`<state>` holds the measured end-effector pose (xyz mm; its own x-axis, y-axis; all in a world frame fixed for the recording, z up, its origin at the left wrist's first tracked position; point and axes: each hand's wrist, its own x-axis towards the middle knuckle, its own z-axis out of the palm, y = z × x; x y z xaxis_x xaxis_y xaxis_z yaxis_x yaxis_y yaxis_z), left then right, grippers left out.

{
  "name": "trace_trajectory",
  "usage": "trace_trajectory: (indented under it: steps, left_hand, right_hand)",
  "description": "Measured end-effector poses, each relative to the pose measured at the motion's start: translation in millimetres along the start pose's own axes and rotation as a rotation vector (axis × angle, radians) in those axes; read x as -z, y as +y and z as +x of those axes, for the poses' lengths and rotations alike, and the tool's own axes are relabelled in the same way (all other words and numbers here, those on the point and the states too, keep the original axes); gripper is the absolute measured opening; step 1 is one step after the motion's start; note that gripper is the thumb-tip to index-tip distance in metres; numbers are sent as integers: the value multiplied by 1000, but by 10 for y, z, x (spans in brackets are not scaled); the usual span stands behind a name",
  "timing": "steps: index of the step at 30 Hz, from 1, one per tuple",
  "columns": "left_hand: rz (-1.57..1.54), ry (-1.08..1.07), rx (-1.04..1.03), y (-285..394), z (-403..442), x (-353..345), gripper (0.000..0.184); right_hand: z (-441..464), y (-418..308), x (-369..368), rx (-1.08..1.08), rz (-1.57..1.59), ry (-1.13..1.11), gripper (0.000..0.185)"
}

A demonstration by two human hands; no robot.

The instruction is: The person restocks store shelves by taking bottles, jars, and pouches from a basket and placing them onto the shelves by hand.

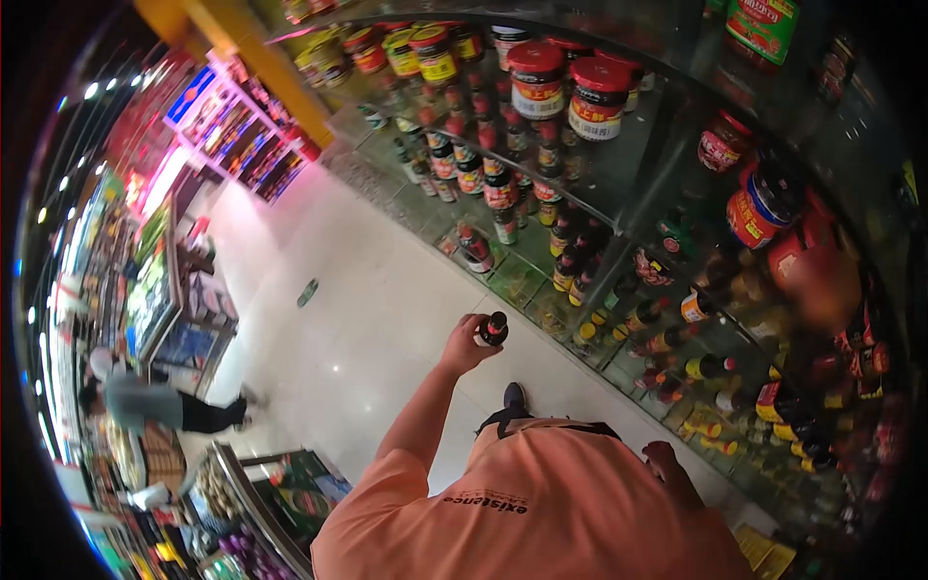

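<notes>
My left hand [467, 345] is wrapped round a small bottle [492, 331] with a dark cap and a bit of red near its neck. It is held out over the pale floor, in front of my shoe. Down at my side, near the lower shelves, hangs my right hand [667, 462]; it is in shadow, its fingers look loosely apart, and nothing shows in them. Nearest the held bottle on the shelf side are a dark sauce bottle [474, 248] and rows of labelled bottles [500, 188].
Glass shelves [619, 213] of sauces run along my right. Red-lidded jars [596, 100] stand on an upper level. A green object [307, 293] lies on the floor. A person [145, 401] is at the left, near produce stands [179, 309]. A crate stand [266, 503] is close behind my left.
</notes>
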<state>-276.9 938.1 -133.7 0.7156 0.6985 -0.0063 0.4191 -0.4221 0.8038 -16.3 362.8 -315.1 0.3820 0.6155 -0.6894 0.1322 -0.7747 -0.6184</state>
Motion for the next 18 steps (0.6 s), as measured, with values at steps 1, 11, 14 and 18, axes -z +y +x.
trace_trajectory:
  steps: [1, 11, 14, 18]
  left_hand:
    - [51, -27, -86, -80, 197, 1, 68]
    - [289, -276, -231, -243, 1629, -379, 65]
    - [255, -330, -228, -237, 1880, -492, 63]
    - [61, -341, -280, -466, 2228, -717, 55]
  right_hand:
    - [-151, -507, -93, -306, 348, 111, 14]
    - [-394, -529, -1230, -298, 519, 320, 10]
    - [-677, -831, -1444, -485, 537, 400, 9]
    - [-862, -594, -1819, -448, 186, 301, 12]
